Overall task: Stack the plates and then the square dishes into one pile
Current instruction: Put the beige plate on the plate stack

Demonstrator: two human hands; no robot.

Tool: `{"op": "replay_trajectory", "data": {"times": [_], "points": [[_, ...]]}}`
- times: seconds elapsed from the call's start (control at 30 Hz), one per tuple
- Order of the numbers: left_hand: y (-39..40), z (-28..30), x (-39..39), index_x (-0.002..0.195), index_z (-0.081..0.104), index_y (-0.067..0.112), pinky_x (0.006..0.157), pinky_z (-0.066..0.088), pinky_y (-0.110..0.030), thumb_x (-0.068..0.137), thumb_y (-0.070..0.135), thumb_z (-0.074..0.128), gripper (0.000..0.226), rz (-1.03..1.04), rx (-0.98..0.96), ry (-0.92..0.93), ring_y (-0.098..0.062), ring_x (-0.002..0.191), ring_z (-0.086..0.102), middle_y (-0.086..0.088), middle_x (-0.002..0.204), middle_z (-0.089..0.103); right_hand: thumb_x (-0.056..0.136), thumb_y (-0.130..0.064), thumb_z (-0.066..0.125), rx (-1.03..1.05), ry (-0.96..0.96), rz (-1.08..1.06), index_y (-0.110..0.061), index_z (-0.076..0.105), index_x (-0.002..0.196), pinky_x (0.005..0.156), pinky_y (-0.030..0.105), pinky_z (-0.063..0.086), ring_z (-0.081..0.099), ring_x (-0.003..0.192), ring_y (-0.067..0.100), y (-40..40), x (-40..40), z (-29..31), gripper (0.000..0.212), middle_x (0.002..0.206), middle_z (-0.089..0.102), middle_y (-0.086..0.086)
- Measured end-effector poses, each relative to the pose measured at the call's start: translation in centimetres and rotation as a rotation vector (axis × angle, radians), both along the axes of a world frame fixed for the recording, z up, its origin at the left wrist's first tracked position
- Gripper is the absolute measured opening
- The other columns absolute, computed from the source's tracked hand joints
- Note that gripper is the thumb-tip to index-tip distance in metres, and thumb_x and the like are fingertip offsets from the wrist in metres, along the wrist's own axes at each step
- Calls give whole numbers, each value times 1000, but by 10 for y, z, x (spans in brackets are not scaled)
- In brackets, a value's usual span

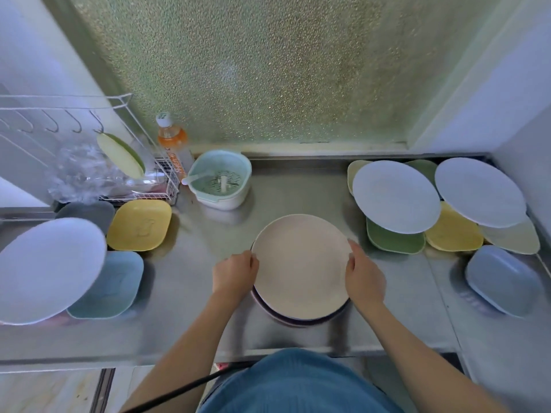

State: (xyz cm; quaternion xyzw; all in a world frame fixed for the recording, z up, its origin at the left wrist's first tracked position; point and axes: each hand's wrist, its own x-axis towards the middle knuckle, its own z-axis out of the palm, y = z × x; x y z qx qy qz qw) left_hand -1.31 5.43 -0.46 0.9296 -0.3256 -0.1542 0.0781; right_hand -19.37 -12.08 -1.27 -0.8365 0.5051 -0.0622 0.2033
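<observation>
1. Cream plate (301,263) sits at the centre of the worktop (190,293), on top of a small pile; darker rims of other plates (298,321) show beneath its near edge.
2. My left hand (234,274) grips the plate's left rim, fingers (253,260) curled over the edge.
3. My right hand (364,275) grips the right rim the same way, thumb on top of the lip.
4. Right of the pile: a white plate (396,196) lies tilted over a green square dish (393,241) and a yellow square dish (453,232).
5. Further right, a second white plate (480,190) rests on the yellow dish and a pale cream square dish (518,238). A grey-blue square dish (502,280) lies apart, near the right edge.
6. Left side: a big white plate (47,269) overlaps a light blue square dish (114,286); behind them a yellow square dish (140,225) and a grey square dish (89,211).
7. At the back: a mint colander bowl (220,180) with a white spoon in it, an orange-labelled bottle (173,141) and a white wire rack (140,186) holding an upright green plate (120,155).
</observation>
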Motion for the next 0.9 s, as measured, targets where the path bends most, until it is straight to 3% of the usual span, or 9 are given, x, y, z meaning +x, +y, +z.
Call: {"op": "replay_trajectory", "data": {"times": [0.4, 0.5, 0.67, 0.9], "points": [[-1, -7, -11, 97, 55, 11, 64, 36, -30, 99, 32, 28, 34, 117, 59, -11, -35, 86, 63, -14, 96, 68, 95, -14, 33, -21, 76, 92, -26, 36, 137, 77, 41, 48, 58, 97, 30, -5, 4, -9, 45, 109, 62, 8], [0, -10, -13, 92, 50, 11, 63, 36, -31, 99, 35, 26, 34, 178, 9, 42, -34, 84, 61, -13, 94, 66, 97, -22, 33, 25, -6, 13, -27, 41, 133, 80, 44, 46, 50, 106, 34, -7, 1, -14, 37, 112, 54, 13], [0, -13, -15, 93, 39, 12, 67, 40, -36, 100, 33, 24, 28, 249, -97, 218, -37, 85, 57, -18, 96, 59, 102, -26, 25, 357, -329, -141, -18, 36, 141, 103, 40, 31, 39, 125, 33, 3, 8, -23, 42, 135, 45, 18], [38, -9, 8, 95, 40, 11, 69, 44, -39, 100, 32, 23, 27, 348, -100, 235, -34, 79, 54, -16, 93, 56, 102, -24, 23, 398, -339, -63, -15, 36, 142, 101, 37, 33, 43, 122, 32, 32, 48, -21, 43, 132, 48, 17]]}}
